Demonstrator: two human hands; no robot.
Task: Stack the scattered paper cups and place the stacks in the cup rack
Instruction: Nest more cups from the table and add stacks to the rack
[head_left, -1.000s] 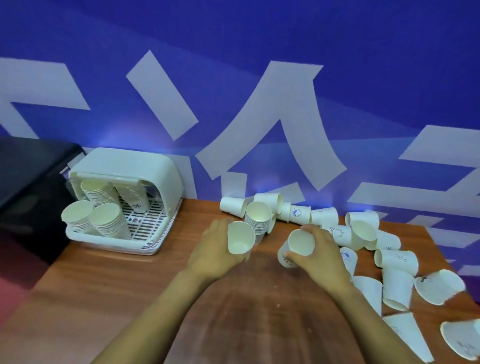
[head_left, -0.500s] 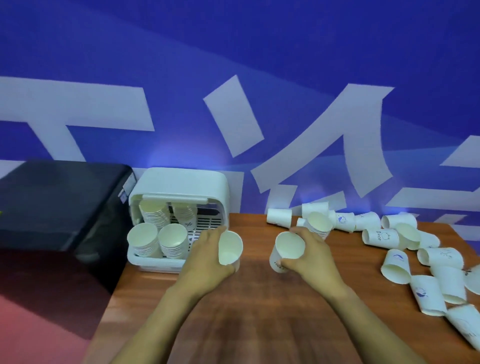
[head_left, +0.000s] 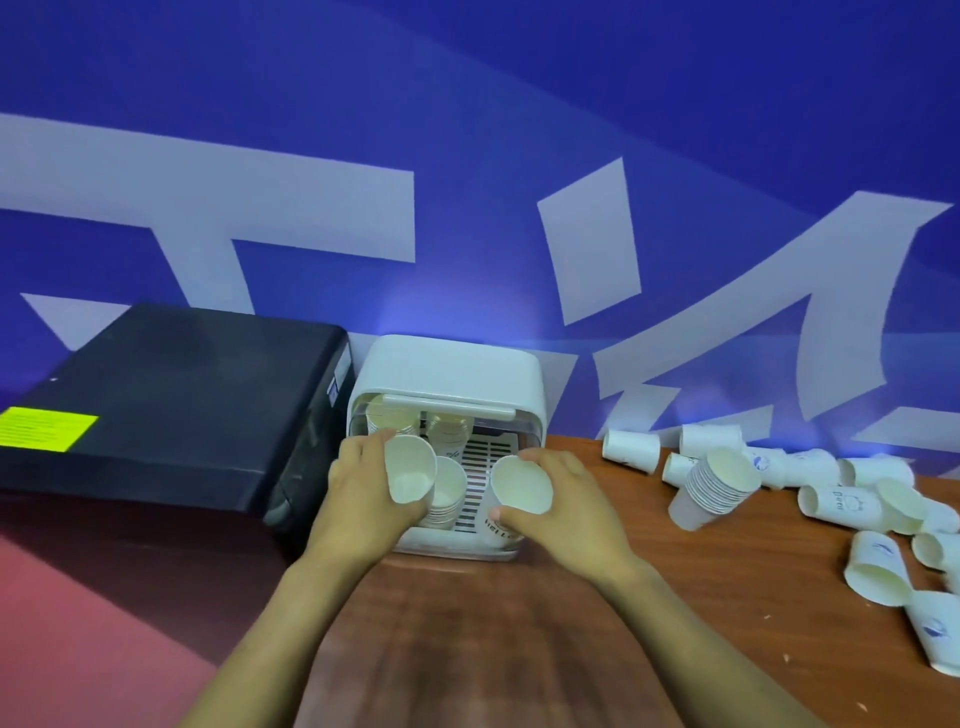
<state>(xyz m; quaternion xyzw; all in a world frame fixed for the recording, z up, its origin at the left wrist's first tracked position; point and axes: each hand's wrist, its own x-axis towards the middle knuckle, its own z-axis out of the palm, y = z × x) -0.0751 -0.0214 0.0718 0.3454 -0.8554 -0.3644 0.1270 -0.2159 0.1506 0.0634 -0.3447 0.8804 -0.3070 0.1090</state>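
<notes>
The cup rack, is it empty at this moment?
No, the cup rack already has stacks of paper cups inside, and both hands hold more cups just in front of it.

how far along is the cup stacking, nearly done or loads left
Partly done. Several stacks already sit in the cup rack, including one at its front. In hand: the left hand holds a cup stack and the right hand holds another, both over the rack. Left: one finished stack and many loose cups lie on the table.
</notes>
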